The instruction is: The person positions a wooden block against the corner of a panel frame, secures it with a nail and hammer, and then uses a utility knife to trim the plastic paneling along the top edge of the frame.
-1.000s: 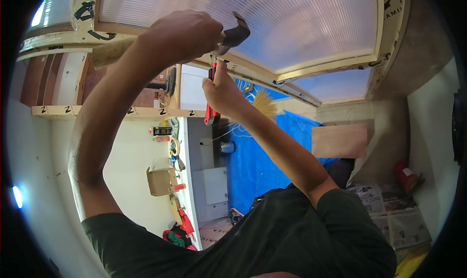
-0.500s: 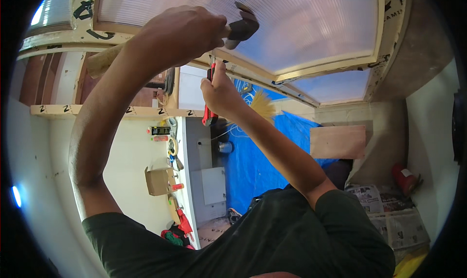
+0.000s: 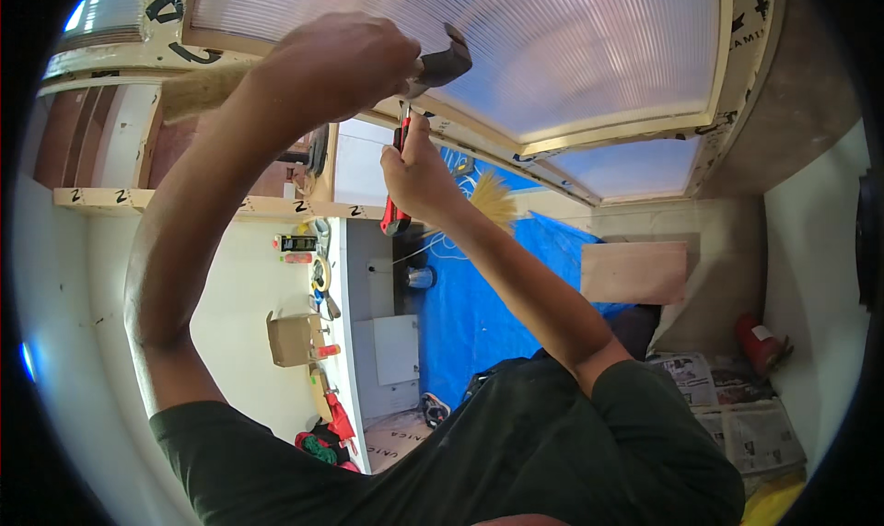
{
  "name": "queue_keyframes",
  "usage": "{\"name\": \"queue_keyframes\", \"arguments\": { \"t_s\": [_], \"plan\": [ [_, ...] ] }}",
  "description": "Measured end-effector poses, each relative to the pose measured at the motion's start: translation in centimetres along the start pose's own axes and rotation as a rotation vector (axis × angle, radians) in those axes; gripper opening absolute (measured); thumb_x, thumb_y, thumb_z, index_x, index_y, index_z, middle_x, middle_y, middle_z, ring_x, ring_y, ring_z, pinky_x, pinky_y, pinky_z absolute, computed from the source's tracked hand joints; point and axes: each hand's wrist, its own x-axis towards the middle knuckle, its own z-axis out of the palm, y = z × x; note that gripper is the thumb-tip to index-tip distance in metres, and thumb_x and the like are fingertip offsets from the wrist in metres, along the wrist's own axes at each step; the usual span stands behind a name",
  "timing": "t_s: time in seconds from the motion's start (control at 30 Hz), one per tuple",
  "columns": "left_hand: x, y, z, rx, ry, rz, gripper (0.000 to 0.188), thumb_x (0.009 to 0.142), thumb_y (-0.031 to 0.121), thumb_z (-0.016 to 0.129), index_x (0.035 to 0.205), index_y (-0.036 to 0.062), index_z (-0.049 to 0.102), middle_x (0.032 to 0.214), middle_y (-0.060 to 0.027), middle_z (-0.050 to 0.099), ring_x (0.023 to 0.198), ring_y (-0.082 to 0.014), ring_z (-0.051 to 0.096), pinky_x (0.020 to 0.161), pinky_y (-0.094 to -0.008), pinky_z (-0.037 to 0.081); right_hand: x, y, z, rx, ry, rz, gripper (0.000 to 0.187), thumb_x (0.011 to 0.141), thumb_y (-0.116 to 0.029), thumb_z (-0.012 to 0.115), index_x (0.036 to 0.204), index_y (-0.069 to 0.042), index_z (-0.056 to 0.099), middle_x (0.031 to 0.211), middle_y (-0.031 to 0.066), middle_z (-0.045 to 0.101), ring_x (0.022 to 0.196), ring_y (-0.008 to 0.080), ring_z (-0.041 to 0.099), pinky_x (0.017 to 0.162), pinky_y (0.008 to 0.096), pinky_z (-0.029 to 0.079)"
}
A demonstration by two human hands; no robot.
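My left hand (image 3: 345, 61) is raised and closed around a claw hammer (image 3: 447, 64). Its wooden handle runs back behind my forearm, and the dark metal head sticks out past my fist. Just below, my right hand (image 3: 420, 174) grips a red and black utility knife (image 3: 396, 220) held upright. The knife's upper end points at the lower edge of a wooden frame (image 3: 617, 137), close under the hammer head; whether the blade touches the wood I cannot tell. A ribbed translucent panel (image 3: 571, 47) sits inside that frame, overhead.
A wooden rail (image 3: 184, 202) crosses at the left. Beside it a white ledge (image 3: 343, 342) carries a cardboard box (image 3: 293, 339), tape and several tools. Blue sheeting (image 3: 479, 314) covers the floor, with a straw broom (image 3: 493, 202) above it. A red cylinder (image 3: 760, 340) and newspapers (image 3: 755, 434) lie right.
The hammer head has shifted slightly left and down, nearer the top of the knife. My right hand keeps nearly the same place on the knife. The whole view has shifted a little.
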Motion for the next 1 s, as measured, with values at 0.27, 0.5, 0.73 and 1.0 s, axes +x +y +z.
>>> {"name": "queue_keyframes", "arguments": {
  "t_s": [0.27, 0.5, 0.73, 1.0],
  "plan": [
    [-0.1, -0.1, 0.1, -0.035, 0.042, 0.028, 0.019, 0.089, 0.019, 0.072, 0.102, 0.0060, 0.068, 0.081, -0.0148, 0.072, 0.073, -0.0287, 0.072, 0.065, -0.0417, 0.056, 0.0, 0.0, 0.0, -0.001, -0.029, 0.032, 0.062, 0.094, -0.016, 0.048, 0.142, 0.011, 0.019, 0.101, 0.0272, 0.058, 0.091, 0.0359, 0.063, 0.084, 0.0438, 0.048],
    [-0.1, 0.2, 0.8, -0.120, 0.101, 0.011, 0.018, 0.088, 0.017, 0.072, 0.101, 0.0058, 0.069, 0.079, -0.0152, 0.072, 0.072, -0.0287, 0.072, 0.065, -0.0421, 0.056, 0.2, 0.6, 0.1, 0.020, 0.004, -0.016, 0.062, 0.095, -0.017, 0.048, 0.143, 0.009, 0.018, 0.100, 0.0276, 0.058, 0.089, 0.0365, 0.063, 0.082, 0.0452, 0.049],
    [0.6, 0.4, -0.8, -0.062, -0.020, -0.063, 0.020, 0.088, 0.018, 0.073, 0.101, 0.0041, 0.068, 0.077, -0.0161, 0.071, 0.070, -0.0291, 0.072, 0.063, -0.0413, 0.056, 0.6, 1.7, 0.0, 0.037, -0.027, -0.054, 0.062, 0.095, -0.015, 0.048, 0.144, 0.008, 0.018, 0.094, 0.0236, 0.057, 0.080, 0.0311, 0.063, 0.074, 0.0433, 0.050],
    [0.5, 0.4, -1.2, -0.120, 0.074, -0.002, 0.017, 0.088, 0.019, 0.072, 0.098, 0.0048, 0.070, 0.077, -0.0155, 0.071, 0.073, -0.0289, 0.072, 0.064, -0.0430, 0.055, 0.8, 1.7, -0.1, 0.009, -0.015, -0.021, 0.063, 0.094, -0.014, 0.049, 0.144, 0.007, 0.017, 0.090, 0.0208, 0.057, 0.078, 0.0281, 0.062, 0.071, 0.0410, 0.049]
  ]
}}
